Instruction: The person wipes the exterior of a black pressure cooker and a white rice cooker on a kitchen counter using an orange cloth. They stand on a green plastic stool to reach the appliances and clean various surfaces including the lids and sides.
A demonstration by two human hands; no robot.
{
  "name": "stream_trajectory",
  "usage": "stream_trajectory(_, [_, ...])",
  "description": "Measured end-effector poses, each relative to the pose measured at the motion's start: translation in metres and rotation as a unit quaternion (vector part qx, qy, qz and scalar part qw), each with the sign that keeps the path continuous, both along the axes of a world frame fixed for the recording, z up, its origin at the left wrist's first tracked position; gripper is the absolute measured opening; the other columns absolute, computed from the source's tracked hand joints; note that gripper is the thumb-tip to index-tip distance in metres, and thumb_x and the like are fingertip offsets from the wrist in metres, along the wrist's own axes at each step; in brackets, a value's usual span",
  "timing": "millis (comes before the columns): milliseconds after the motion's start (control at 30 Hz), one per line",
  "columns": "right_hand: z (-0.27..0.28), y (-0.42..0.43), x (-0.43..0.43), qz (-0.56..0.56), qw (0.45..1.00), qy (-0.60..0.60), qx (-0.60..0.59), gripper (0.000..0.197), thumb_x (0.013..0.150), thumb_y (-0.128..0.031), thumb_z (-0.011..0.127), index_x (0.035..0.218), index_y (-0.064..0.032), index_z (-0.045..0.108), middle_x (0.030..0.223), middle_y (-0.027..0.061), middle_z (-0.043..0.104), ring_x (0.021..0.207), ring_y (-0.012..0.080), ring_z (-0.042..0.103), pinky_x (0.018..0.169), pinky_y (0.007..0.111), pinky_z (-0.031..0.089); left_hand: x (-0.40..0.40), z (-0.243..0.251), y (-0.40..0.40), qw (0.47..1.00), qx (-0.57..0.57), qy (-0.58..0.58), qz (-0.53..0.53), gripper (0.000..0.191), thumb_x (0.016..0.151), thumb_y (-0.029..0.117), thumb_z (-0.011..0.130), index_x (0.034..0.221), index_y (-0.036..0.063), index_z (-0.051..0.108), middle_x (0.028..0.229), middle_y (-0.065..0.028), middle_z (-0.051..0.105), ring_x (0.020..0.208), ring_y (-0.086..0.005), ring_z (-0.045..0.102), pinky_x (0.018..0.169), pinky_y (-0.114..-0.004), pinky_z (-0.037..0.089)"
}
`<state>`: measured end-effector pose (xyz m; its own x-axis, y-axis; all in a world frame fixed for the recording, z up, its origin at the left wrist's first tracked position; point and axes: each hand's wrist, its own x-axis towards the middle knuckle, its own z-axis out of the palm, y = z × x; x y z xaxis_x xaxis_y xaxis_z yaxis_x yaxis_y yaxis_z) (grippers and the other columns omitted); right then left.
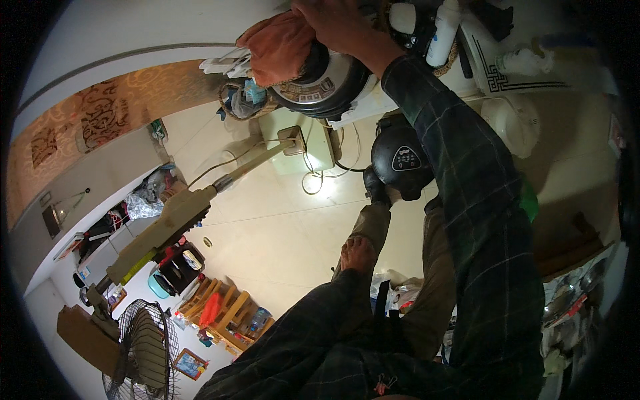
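At the top, my right hand [332,25] is on an orange cloth [280,47], its fingers closed on the upper part; some fingertips are hard to see. The cloth lies over the top of a round black-and-silver electric cooker [310,95] with buttons on its front. My left hand [357,254] rests on my left leg near the knee, holding nothing. A second round black appliance [400,157] with a control panel stands low, by my feet.
A standing fan [145,345] with a long pole leans across the left. Cords lie around its square base [310,145]. A woven basket [247,100] sits left of the cooker, a white bottle [442,35] right of it. A white container [510,125] stands at right.
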<state>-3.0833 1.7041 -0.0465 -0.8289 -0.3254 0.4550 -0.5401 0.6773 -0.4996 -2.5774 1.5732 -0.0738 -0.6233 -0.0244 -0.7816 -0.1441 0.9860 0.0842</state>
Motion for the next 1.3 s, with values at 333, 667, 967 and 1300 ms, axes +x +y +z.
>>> stream_trajectory(333, [0.031,0.004,0.017,-0.004,0.992,-0.128,0.016,0.04,0.086,-0.007,0.046,0.127,-0.0058,0.045,0.116,0.0183,0.054,0.109,0.0361,0.048,0.089,0.05,0.04,0.007,-0.002,-0.003,0.999,0.01,0.05,-0.006,0.026,0.08,0.025,0.051,0.099,0.0074,0.058,0.109,-0.0108,0.056,0.108,-0.0313,0.048,0.09,-0.046,0.039])
stream_trajectory(667, [-0.019,-0.016,0.02,-0.087,0.995,-0.051,0.002,0.023,0.086,-0.011,0.052,0.107,-0.0059,0.059,0.106,0.0178,0.055,0.095,0.0361,0.055,0.081,0.046,0.045,0.01,-0.002,-0.005,0.995,0.051,0.087,0.004,0.026,0.083,0.027,0.051,0.099,0.0079,0.059,0.109,-0.0107,0.057,0.107,-0.0308,0.049,0.09,-0.046,0.039])
stream_trajectory(967, [0.048,-0.066,0.102,-0.019,0.975,-0.116,-0.189,0.011,0.079,-0.014,0.062,0.089,-0.0102,0.06,0.092,0.0075,0.06,0.087,0.023,0.06,0.071,0.034,0.05,0.012,-0.004,-0.01,0.998,0.021,0.06,-0.021,0.026,0.08,0.026,0.054,0.098,0.0076,0.06,0.104,-0.0124,0.06,0.1,-0.0321,0.054,0.082,-0.046,0.045])
stream_trajectory(1300, [0.024,-0.003,0.083,-0.154,0.807,-0.176,-0.543,0.015,0.088,-0.009,0.056,0.101,-0.0036,0.06,0.091,0.0051,0.064,0.082,0.0126,0.062,0.071,0.024,0.049,-0.004,0.003,-0.014,0.999,0.024,0.048,0.002,0.025,0.081,0.026,0.055,0.098,0.0092,0.06,0.105,-0.0114,0.06,0.103,-0.0311,0.054,0.084,-0.045,0.046])
